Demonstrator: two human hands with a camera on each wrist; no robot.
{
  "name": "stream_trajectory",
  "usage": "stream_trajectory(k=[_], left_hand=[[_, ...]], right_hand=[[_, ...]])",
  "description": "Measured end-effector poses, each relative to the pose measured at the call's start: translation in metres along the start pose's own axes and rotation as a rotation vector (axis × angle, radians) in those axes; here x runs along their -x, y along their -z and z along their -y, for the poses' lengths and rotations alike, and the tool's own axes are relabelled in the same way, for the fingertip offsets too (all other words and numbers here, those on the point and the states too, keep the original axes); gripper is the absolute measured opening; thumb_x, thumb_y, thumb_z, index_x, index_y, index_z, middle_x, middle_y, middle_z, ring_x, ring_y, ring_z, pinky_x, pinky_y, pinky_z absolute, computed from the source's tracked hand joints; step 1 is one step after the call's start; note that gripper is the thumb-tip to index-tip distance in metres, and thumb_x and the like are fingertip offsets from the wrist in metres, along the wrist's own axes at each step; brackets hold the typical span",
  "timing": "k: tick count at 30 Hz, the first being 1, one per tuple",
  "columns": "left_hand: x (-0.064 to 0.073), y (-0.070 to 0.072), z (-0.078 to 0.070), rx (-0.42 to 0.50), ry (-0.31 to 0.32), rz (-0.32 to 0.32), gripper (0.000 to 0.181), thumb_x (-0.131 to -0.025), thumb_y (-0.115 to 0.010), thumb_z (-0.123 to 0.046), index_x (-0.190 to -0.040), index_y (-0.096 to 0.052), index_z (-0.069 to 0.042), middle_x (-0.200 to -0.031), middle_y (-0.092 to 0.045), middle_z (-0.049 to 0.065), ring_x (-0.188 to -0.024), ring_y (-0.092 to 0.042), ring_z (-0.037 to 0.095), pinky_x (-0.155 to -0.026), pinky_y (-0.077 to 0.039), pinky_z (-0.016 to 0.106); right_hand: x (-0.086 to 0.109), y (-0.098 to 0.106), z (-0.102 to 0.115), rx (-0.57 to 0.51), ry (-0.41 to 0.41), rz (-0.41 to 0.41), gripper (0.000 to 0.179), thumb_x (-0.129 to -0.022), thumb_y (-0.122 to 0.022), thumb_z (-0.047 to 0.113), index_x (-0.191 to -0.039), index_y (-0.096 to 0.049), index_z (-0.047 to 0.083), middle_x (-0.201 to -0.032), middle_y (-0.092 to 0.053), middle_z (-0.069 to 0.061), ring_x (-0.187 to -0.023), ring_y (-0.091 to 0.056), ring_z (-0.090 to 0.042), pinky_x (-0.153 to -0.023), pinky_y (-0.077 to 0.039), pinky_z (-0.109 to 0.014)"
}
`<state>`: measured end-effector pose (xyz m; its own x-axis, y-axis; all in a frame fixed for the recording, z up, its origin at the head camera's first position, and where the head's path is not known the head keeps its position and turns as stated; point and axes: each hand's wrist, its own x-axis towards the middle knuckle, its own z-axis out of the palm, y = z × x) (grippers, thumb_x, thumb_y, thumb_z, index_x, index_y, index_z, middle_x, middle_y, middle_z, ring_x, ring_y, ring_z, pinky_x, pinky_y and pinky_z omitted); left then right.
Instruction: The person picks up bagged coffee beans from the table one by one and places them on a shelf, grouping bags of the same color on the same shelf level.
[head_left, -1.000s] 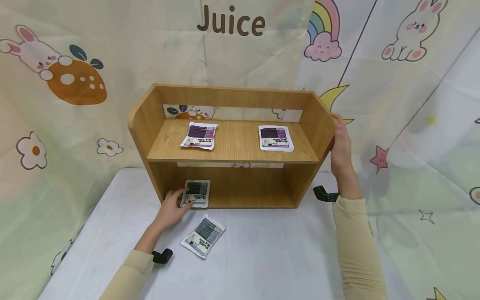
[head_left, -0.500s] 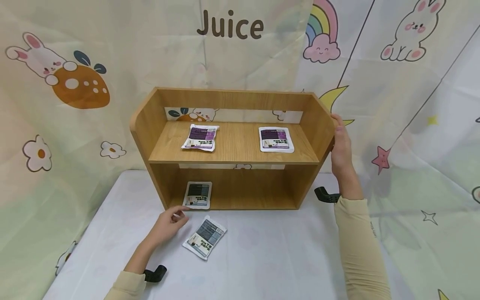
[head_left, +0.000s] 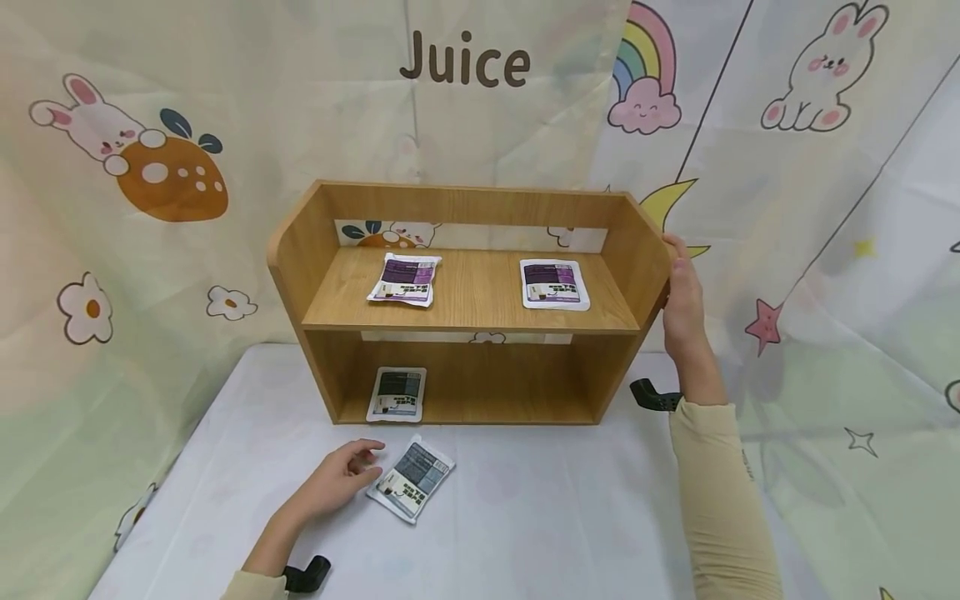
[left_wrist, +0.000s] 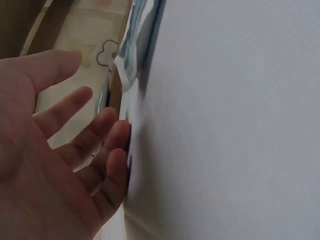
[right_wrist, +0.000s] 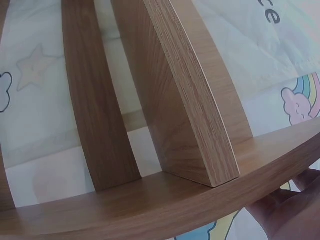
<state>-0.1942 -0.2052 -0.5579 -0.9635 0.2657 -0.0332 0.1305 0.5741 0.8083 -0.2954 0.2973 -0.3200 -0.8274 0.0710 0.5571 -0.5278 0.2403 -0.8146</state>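
In the head view, my left hand [head_left: 337, 479] is just above the table with fingers loosely bent, holding nothing. Beside its fingertips a flat white packet with a grey-teal label [head_left: 412, 481] lies tilted on the table; the left wrist view shows its edge [left_wrist: 142, 40] past the fingers. My right hand [head_left: 682, 304] rests along the outside of the wooden shelf's [head_left: 472, 327] right side panel, fingers extended. A similar grey-teal packet [head_left: 397, 395] lies at the lower level's left. On the upper level are two purple-labelled packets, one left [head_left: 405, 280] and one right [head_left: 555, 284].
A white cloth covers the table [head_left: 525, 517]. Behind the shelf hangs a printed curtain [head_left: 480, 125] with rabbits, flowers and the word "Juice". In the right wrist view, the shelf's side panel [right_wrist: 125, 205] crosses the bottom, with the upper board [right_wrist: 200, 100] joining it.
My left hand has let go of the lower-shelf packet and drawn back toward the near side, to beside the packet on the table. My right hand has stayed on the side panel.
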Motion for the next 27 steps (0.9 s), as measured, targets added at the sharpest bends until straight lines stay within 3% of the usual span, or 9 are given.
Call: stream_trajectory(k=[6, 14, 21, 27], left_hand=[[0.002, -0.004, -0.003, -0.043, 0.008, 0.104, 0.052, -0.086, -0.074, -0.031, -0.133, -0.057, -0.016, -0.111, -0.059, 0.003, -0.084, -0.052, 0.016, -0.066, -0.045, 0.029], [-0.002, -0.013, -0.005, -0.074, -0.051, 0.183, 0.081, -0.073, -0.083, -0.043, -0.142, -0.047, -0.021, -0.118, -0.055, 0.003, -0.089, -0.05, 0.018, -0.071, -0.043, 0.033], [-0.003, -0.021, -0.01, -0.136, -0.083, 0.178, 0.091, -0.066, -0.088, -0.044, -0.144, -0.045, -0.027, -0.12, -0.051, 0.003, -0.097, -0.05, 0.021, -0.08, -0.045, 0.043], [-0.006, -0.023, -0.011, -0.108, -0.126, 0.171, 0.084, -0.071, -0.087, -0.03, -0.144, -0.045, -0.024, -0.132, -0.051, 0.008, -0.117, -0.051, 0.029, -0.094, -0.043, 0.051]], right_hand=[[0.003, 0.0, -0.002, 0.003, -0.015, -0.001, 0.046, -0.105, -0.026, 0.043, -0.147, -0.037, 0.029, -0.143, -0.04, -0.005, -0.127, -0.036, -0.026, -0.1, -0.03, -0.046], [0.004, 0.001, -0.003, 0.002, -0.018, -0.001, 0.046, -0.105, -0.026, 0.043, -0.147, -0.037, 0.028, -0.142, -0.04, -0.006, -0.125, -0.038, -0.027, -0.097, -0.033, -0.044], [0.002, 0.0, -0.001, 0.004, -0.007, -0.004, 0.045, -0.105, -0.026, 0.041, -0.146, -0.038, 0.029, -0.142, -0.04, -0.006, -0.125, -0.038, -0.027, -0.098, -0.033, -0.043], [0.0, 0.0, 0.001, -0.015, 0.016, -0.01, 0.044, -0.105, -0.027, 0.038, -0.146, -0.039, 0.027, -0.141, -0.041, -0.006, -0.125, -0.038, -0.028, -0.096, -0.034, -0.042]])
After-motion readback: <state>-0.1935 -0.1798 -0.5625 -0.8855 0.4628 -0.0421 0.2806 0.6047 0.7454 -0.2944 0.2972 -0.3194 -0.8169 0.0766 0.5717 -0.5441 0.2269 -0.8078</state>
